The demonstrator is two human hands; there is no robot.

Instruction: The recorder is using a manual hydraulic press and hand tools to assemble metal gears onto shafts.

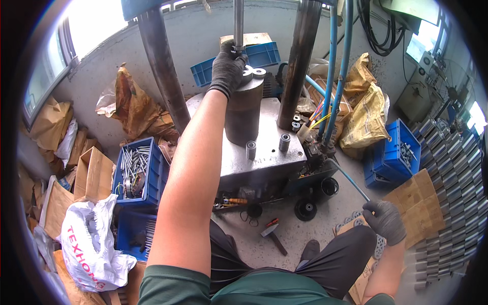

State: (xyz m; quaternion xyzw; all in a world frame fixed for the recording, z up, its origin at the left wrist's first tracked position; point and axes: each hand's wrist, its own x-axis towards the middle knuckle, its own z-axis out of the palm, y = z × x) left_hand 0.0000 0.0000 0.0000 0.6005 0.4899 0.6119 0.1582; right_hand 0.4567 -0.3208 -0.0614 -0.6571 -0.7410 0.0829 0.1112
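My left hand (227, 67), in a dark glove, reaches up onto the top of a dark steel cylinder (244, 114) on a press machine's plate (264, 152). Its fingers are closed around a small metal part beside the vertical rod (238, 23); a flat metal ring (256, 71) lies on the cylinder top next to the fingers. My right hand (385, 220), also gloved, hangs low at the right by my knee, fingers curled at a stack of flat metal washers (378, 246) and close to the end of a thin blue hose (351, 179).
Two thick dark columns (161, 61) rise from the plate. Blue crates hold metal rods (136, 170) at left and parts (391, 152) at right. A hammer (273, 236) lies on the floor. Rows of metal sleeves (450, 173) fill the right; cardboard and bags lie around.
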